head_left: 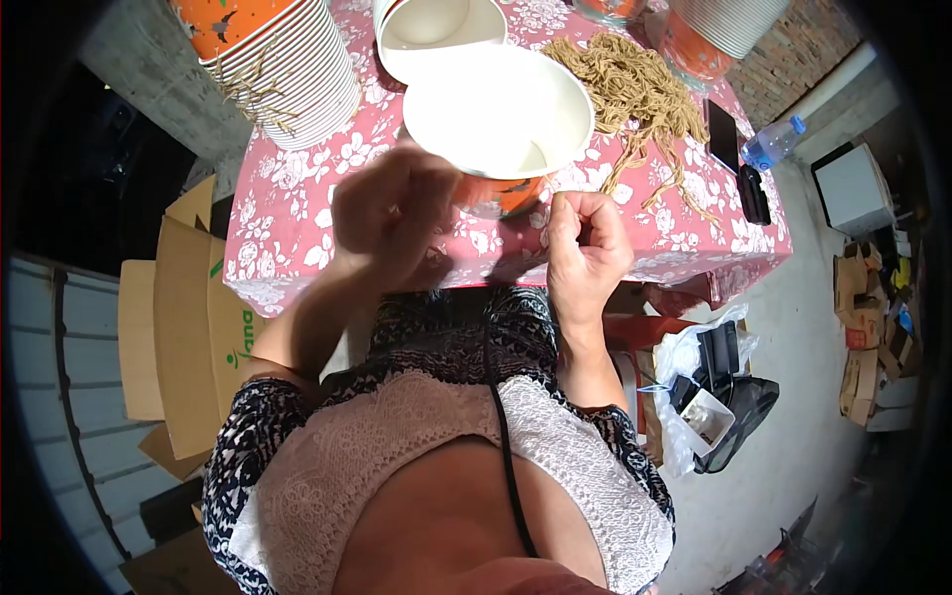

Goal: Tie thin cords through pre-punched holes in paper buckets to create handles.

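Note:
A paper bucket [486, 104], white inside and orange with dark shapes outside, stands tilted at the table's near middle, its mouth facing me. Just left of its lower side is my left hand [392, 208], curled but smeared by motion, so its fingers do not show clearly. My right hand [592, 248] is closed in a pinch, thumb against bent forefinger, by the bucket's lower right; anything between the fingertips is too small to make out. Beyond the bucket's right side lies a heap of tan cords [635, 84], with loose ends trailing toward me.
A tall stack of buckets [297, 84] with cord strands hanging on it stands at left. Another white bucket [441, 30] lies behind. At right are a phone [722, 134], a black case [754, 193] and a water bottle [773, 144]. Cardboard boxes [188, 337] stand left of the table.

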The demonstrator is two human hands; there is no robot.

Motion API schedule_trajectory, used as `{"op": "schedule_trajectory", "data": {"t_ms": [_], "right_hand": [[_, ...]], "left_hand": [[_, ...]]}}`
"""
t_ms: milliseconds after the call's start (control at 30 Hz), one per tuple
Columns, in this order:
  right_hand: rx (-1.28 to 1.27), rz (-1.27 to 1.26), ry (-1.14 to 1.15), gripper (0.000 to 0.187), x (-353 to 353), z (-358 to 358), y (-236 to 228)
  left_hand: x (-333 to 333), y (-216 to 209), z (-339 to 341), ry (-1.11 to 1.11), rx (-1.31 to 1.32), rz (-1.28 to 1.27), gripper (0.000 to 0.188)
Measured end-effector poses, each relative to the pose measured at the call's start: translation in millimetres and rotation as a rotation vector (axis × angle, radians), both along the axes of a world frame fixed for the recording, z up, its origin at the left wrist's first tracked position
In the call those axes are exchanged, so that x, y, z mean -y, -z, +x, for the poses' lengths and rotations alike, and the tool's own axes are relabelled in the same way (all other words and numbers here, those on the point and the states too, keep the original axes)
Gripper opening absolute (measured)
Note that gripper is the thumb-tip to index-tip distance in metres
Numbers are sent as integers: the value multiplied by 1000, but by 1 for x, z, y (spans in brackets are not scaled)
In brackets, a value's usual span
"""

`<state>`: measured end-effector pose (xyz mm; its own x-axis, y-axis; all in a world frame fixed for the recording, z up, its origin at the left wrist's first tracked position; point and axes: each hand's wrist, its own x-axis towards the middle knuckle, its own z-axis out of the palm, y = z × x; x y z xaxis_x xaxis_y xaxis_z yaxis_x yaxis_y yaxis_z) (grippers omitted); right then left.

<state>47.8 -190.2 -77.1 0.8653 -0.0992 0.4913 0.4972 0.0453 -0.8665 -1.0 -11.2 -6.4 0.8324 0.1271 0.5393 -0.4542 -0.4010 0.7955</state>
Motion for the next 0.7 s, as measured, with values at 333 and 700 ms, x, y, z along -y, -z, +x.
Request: {"op": "schedule_trajectory", "data": {"t_ms": [333, 700], "right_hand": [[25, -28, 8, 4, -10, 13, 2], [72, -64, 45, 6, -13, 17, -1]], "left_hand": [[-16, -52, 93, 416, -108, 986, 36], [-9, -49, 114, 803, -551, 486, 28]]}}
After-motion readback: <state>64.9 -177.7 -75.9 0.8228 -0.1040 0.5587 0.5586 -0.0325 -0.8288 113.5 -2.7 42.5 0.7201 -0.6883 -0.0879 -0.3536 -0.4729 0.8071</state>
